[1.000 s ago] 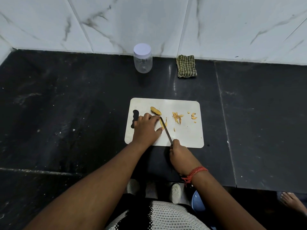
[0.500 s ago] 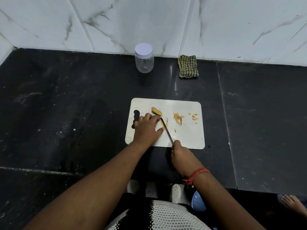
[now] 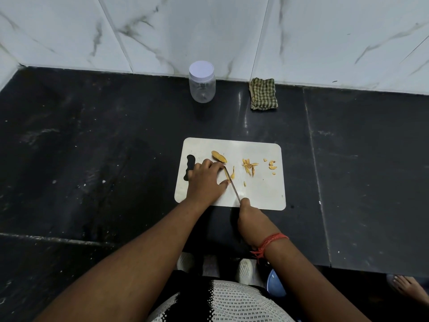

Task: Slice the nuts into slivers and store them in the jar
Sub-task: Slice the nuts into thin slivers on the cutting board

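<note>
**Cutting Nuts on the White Board**

A white cutting board (image 3: 262, 194) lay flat on the black table (image 3: 116, 147). The left hand (image 3: 205, 182) rested on the left part of the board, near the black handle hole. Its fingers were bent down, pressing on a nut piece that was mostly hidden under them. Only a bit of yellow showed by the thumb.

The right hand (image 3: 251, 220) was at the near edge of the board. Its fingers were curled tight round the handle of a knife (image 3: 232, 184). The thin blade pointed away from the person and lay right beside the left fingertips.

A whole nut (image 3: 218, 156) sat just past the left hand's fingers. One thin sliver (image 3: 232, 174) lay just to the right of the blade. A small heap of slivers (image 3: 249, 166) lay in the middle of the board. A few more nut bits (image 3: 272, 165) lay near the right edge.

The jar (image 3: 201, 82) stood far back by the marble wall, well apart from the board. It was see-through, its white lid was on, and it looked empty. A folded green checked cloth (image 3: 263, 94) lay to the right of the jar, against the wall.

A red thread band (image 3: 269, 244) was tied round the right wrist.
</note>
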### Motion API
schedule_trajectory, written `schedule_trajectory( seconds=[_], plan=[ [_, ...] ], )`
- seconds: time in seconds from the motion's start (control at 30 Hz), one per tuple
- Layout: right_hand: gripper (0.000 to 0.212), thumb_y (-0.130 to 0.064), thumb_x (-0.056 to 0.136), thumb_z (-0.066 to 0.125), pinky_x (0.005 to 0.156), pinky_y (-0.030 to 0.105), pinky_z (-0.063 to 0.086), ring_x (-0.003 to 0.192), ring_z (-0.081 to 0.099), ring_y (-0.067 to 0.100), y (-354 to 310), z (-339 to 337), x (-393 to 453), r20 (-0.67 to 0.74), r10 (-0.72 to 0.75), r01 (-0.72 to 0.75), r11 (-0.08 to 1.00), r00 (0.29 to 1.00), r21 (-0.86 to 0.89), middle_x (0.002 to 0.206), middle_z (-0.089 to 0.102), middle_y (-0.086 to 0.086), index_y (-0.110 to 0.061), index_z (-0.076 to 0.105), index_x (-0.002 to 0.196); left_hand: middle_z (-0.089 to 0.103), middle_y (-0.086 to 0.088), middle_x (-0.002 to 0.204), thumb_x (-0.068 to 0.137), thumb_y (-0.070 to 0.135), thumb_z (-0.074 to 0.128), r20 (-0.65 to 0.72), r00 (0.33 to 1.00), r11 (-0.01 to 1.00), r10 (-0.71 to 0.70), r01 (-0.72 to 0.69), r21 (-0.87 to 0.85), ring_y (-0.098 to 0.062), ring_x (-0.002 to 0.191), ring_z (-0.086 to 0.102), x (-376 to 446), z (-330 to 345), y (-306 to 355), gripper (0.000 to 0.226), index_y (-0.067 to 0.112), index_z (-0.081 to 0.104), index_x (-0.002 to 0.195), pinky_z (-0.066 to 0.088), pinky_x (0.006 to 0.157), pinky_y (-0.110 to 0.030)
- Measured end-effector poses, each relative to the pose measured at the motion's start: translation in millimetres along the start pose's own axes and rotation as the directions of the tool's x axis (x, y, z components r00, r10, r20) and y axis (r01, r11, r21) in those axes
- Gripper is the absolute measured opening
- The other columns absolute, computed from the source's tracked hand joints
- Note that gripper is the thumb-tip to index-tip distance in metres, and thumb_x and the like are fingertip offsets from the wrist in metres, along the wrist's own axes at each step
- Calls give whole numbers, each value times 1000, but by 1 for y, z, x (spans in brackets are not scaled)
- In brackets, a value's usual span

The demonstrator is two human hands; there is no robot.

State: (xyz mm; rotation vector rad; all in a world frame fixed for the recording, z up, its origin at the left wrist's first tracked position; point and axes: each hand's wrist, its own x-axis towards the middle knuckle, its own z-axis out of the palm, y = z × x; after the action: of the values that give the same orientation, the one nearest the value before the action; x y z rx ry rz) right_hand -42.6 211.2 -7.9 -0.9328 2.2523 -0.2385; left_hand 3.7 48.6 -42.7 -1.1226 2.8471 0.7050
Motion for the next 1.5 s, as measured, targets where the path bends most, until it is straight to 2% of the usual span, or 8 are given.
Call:
schedule_trajectory(
  seconds=[0.17,0.4,0.6,0.87,1.1,1.3,1.5],
  plan=[
    [20,3,91,34,64,39,47,67,55,28,1,1,2,2,17,-17,1000,1000,1,74,52,6,-9,36,107,51,4,133,88,50,66,-1,1000,999,-16,16,-27,-24,124,44,0,1,0,54,31,54,138,35,101,-43],
    [24,3,91,34,66,39,46,72,57,30,0,0,3,8,38,-37,999,999,-12,85,61,14,-9,36,112,52,5,132,87,49,67,1,999,997,-52,52,-62,-23,124,44,1,1,3,53,32,54,136,33,101,-42],
    [24,3,91,35,64,37,44,70,55,28,-2,-3,7,40,57,-56,998,998,-25,76,53,8,-8,35,112,53,6,129,84,45,67,8,995,988,-103,103,-111,-23,123,44,1,2,6,51,33,55,132,32,101,-42],
    [23,3,92,35,64,37,44,69,55,28,-2,-5,4,41,49,-49,999,998,-6,77,54,9,-7,36,113,52,6,126,85,43,69,45,988,978,-148,153,-140,-23,123,43,3,-3,10,47,30,54,127,33,102,-44],
    [25,2,93,34,63,35,41,68,54,26,-1,-6,5,35,39,-38,999,999,-7,75,52,8,-5,36,117,50,4,131,88,45,68,64,987,982,-146,152,-110,-25,128,41,5,-4,10,49,32,52,132,33,103,-45],
    [28,2,92,34,67,37,43,73,54,29,1,-9,5,49,45,-44,999,998,-14,82,53,11,-5,35,119,53,6,123,83,40,72,55,984,975,-170,176,-137,-23,121,45,7,-4,12,44,30,53,122,36,99,-44],
    [28,2,91,34,67,37,44,73,55,29,0,-8,5,47,47,-47,999,998,-13,81,54,11,-6,35,118,53,7,122,88,41,67,54,980,964,-189,196,-180,-23,121,44,10,-2,10,36,30,55,120,33,100,-43]
  ],
)
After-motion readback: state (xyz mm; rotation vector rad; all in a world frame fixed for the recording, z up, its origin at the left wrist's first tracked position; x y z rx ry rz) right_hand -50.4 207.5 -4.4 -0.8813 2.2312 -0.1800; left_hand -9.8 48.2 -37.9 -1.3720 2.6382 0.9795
